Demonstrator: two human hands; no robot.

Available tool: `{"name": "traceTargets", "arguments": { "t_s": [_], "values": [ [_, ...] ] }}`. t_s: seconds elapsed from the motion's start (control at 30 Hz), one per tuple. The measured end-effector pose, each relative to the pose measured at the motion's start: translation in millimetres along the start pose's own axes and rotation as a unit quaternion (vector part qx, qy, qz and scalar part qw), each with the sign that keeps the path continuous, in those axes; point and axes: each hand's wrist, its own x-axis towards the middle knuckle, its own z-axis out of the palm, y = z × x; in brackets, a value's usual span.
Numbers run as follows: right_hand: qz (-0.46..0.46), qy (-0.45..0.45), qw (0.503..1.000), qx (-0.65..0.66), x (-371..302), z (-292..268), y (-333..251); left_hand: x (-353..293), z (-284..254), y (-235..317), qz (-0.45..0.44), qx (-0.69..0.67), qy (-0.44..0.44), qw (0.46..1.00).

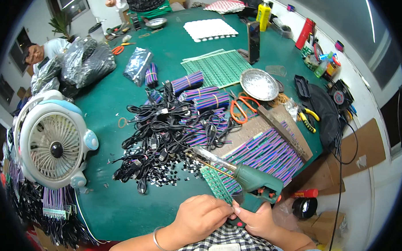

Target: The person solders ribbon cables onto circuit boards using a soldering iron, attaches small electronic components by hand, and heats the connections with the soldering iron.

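A green soldering gun [256, 181] with a long metal tip and a thin feed tube lies over the near right side of the work, pointing up and left. My right hand [259, 221] closes around its handle, thumb on the near side. My left hand [202, 216] is closed, its fingertips meeting the right thumb beside the handle; what they pinch is too small or hidden. Just beyond them a green circuit board strip [215, 182] sits partly under the gun. Rows of purple, blue and black ribbon wires [266, 156] lie on a board to the right of it.
A heap of black cables [157, 127] with small connectors covers the middle of the green table [111, 208]. Orange scissors [240, 108], a metal bowl [259, 84] and yellow pliers [308, 119] lie beyond. A fan [55, 144] stands left. Another person [52, 46] is at the far left.
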Motion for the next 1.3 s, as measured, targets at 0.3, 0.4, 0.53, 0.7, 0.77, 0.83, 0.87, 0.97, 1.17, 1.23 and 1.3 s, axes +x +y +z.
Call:
{"name": "traceTargets", "arguments": {
  "t_s": [0.3, 0.4, 0.53, 0.7, 0.77, 0.83, 0.87, 0.97, 1.17, 1.23, 1.3],
  "values": [
    [0.010, 0.049, 0.998, 0.031, -5, -1, -3, 2, 2, 0, 0.049, 0.061, 0.005, 0.997],
    [-0.015, 0.007, 1.000, 0.025, -3, -4, -3, 5, 1, -1, 0.066, 0.076, 0.003, 0.995],
    [0.017, 0.024, 0.999, 0.028, -10, -7, -1, 5, -2, -4, 0.014, 0.026, -0.005, 1.000],
    [-0.052, -0.002, 0.994, -0.092, -41, -62, 20, -2, -13, -39, -0.103, 0.097, 0.021, 0.990],
    [-0.069, 0.050, 0.978, -0.190, -52, -62, 17, -3, -13, -47, -0.141, 0.116, 0.030, 0.983],
    [-0.065, 0.049, 0.977, -0.195, -58, -65, 14, -3, -9, -53, -0.154, 0.116, 0.037, 0.981],
    [-0.062, 0.050, 0.977, -0.198, -47, -60, 21, -2, -8, -56, -0.145, 0.132, 0.030, 0.980],
    [-0.053, 0.056, 0.976, -0.206, -40, -46, 26, -2, -2, -58, -0.132, 0.147, 0.023, 0.980],
    [-0.026, 0.067, 0.971, -0.228, -47, -53, 29, -4, 2, -62, -0.131, 0.153, 0.035, 0.979],
    [-0.020, 0.068, 0.970, -0.233, -36, -43, 29, -5, 3, -63, -0.134, 0.150, 0.038, 0.979],
    [-0.014, 0.068, 0.969, -0.239, -29, -37, 29, -5, 3, -62, -0.141, 0.154, 0.036, 0.977]
  ]
}}
